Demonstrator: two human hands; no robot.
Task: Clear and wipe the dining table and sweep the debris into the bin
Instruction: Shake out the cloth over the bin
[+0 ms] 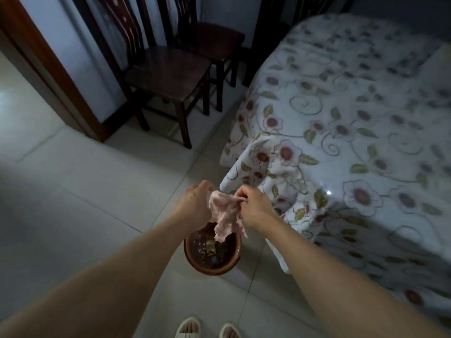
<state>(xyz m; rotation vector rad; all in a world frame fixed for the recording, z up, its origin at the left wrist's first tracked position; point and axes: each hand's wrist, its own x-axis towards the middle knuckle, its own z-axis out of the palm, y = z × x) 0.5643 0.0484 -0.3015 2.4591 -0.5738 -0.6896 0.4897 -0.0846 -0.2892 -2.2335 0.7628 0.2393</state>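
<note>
A pink cloth [225, 215] hangs between my two hands, directly over a round brown bin [192, 258] on the floor. My left hand [195, 203] pinches the cloth's left top edge and my right hand [253, 206] pinches its right top edge. The cloth's lower end dangles just above the bin's opening, where scraps and pale crumbs lie inside. The dining table [353, 123], draped with a white flowered tablecloth, stands to the right; one corner of the tablecloth hangs down next to my right hand.
Two dark wooden chairs [168, 76] stand at the back by the wall, left of the table. A brown door frame [48, 76] is at the far left. Pale floor tiles [85, 191] spread to the left. My slippered feet [207, 329] stand just behind the bin.
</note>
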